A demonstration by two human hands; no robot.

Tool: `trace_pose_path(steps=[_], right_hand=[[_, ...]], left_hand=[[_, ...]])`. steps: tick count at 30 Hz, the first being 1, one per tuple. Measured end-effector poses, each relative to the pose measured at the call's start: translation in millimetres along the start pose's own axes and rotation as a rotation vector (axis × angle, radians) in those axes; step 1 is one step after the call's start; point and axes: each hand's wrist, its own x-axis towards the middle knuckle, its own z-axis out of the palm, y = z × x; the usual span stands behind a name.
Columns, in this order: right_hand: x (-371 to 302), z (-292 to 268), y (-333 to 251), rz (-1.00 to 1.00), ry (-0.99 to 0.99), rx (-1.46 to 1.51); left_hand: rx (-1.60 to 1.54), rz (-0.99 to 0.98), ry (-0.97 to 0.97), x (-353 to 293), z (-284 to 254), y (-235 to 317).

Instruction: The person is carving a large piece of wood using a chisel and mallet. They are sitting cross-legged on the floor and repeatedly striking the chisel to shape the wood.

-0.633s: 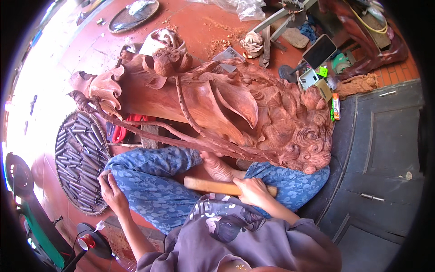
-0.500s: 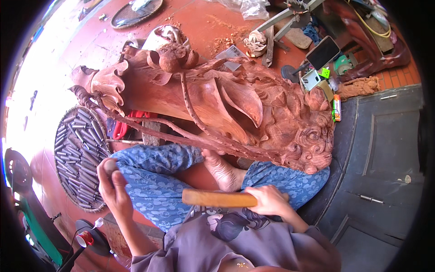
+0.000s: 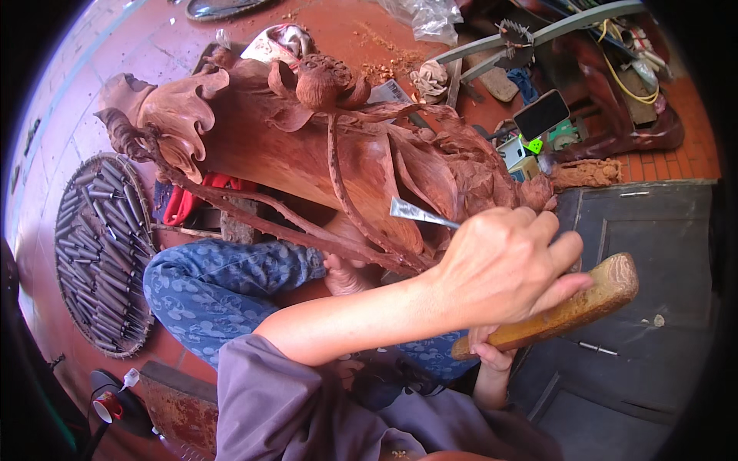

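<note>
My left hand (image 3: 503, 265) reaches across to the right, its fingers curled round a chisel (image 3: 419, 211). The flat metal blade juts out leftward over the carving; the rest is hidden by the hand. Below it, my right hand (image 3: 492, 359) grips the narrow end of a wooden mallet (image 3: 576, 307), a thick yellowish bar tilted up to the right. The left thumb lies against or just in front of the mallet; I cannot tell which. A large reddish-brown wood carving (image 3: 269, 154) with petals, a round bud and thin stems lies across in front of my legs.
A round tray (image 3: 108, 352) of several dark chisels stands on the left floor. A dark panelled door (image 3: 653, 253) lies at the right. Beyond the carving are a phone on a stand (image 3: 542, 115), a grey metal bar (image 3: 569, 31) and wood chips. A red cup (image 3: 108, 407) sits lower left.
My left hand has swung from the far left to the right, over the mallet, with the chisel blade now visible. The mallet has moved right and tilted upward. The view has shifted slightly.
</note>
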Motion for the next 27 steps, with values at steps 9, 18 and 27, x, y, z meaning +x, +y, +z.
trace_pose_path(steps=[9,18,27], right_hand=[[29.2,37.6,-6.5,0.070,0.078,0.012],[40.8,52.4,-10.9,-0.110,0.247,-0.136],[31.2,58.3,-4.3,0.030,0.496,-0.464]], left_hand=[[0.046,-0.093,0.330,7.1,10.2,-24.3],[-0.045,-0.086,0.376,4.9,9.6,-33.6],[-0.040,-0.083,0.337,3.3,9.2,-36.9]])
